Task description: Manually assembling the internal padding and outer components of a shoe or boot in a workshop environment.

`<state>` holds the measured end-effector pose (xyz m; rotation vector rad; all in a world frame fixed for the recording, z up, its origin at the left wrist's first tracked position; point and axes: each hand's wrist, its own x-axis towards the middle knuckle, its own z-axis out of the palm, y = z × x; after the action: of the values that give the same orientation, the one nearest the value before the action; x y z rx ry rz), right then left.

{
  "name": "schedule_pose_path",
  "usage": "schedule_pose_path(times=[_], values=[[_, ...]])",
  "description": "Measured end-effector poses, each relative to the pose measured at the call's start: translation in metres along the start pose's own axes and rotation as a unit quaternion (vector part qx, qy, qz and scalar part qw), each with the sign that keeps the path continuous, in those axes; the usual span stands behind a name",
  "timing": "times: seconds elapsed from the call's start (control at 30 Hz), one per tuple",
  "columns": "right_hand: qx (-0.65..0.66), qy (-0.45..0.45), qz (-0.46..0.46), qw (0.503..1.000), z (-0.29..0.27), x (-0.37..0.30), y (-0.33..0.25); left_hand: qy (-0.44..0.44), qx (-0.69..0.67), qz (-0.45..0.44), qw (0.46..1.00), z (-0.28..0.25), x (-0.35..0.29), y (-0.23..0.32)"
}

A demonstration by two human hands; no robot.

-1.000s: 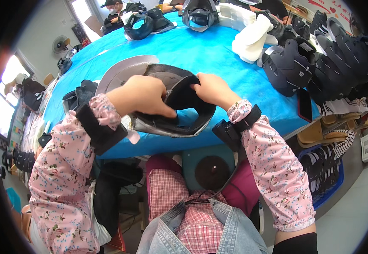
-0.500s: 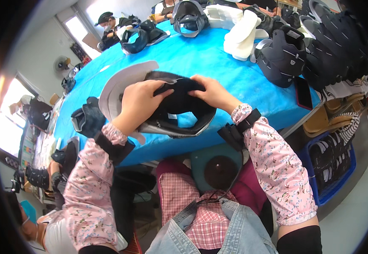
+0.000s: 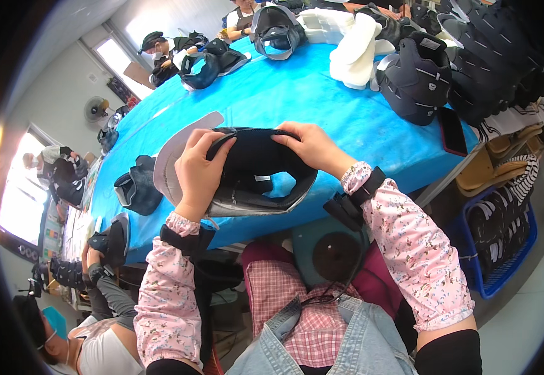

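Note:
Above the near edge of the blue-covered table, both hands hold a black padded boot upper with its opening turned toward me. A pale grey curved flap sticks out at its left. My left hand pinches the upper's left rim between thumb and fingers. At the right rim, my right hand grips the edge, its thumb on the inside and fingers over the outside. Inside the dark lining shows a small white label. Blue shows through a gap in the lower part.
A dark upper lies left of my hands. White foot-shaped pieces, black uppers and a phone lie at the right. A blue basket holds black pieces below. Co-workers sit around the table, one close at my left.
My left hand has shifted so that its thumb and fingers now pinch the rim. The upper has turned slightly, its back rim more level. The whole view has shifted slightly.

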<state>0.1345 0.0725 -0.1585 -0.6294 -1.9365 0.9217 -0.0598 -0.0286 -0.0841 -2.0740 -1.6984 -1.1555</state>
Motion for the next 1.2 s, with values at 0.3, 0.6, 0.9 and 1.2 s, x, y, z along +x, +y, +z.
schedule_pose_path(times=[0.3, 0.6, 0.9, 1.2], values=[[-0.048, -0.01, -0.009, 0.999, 0.001, -0.003, -0.007, 0.045, 0.077, 0.07, 0.994, 0.004, 0.005, -0.008], [-0.212, -0.075, -0.145, 0.963, 0.011, 0.034, -0.029, 0.015, 0.057, 0.092, 0.994, 0.006, 0.008, 0.001], [-0.184, -0.031, -0.172, 0.967, 0.021, 0.028, -0.022, -0.059, 0.074, 0.161, 0.982, -0.018, -0.014, 0.006], [-0.171, -0.016, -0.13, 0.976, 0.015, 0.021, -0.01, -0.099, 0.101, 0.04, 0.989, -0.04, 0.002, 0.013]])
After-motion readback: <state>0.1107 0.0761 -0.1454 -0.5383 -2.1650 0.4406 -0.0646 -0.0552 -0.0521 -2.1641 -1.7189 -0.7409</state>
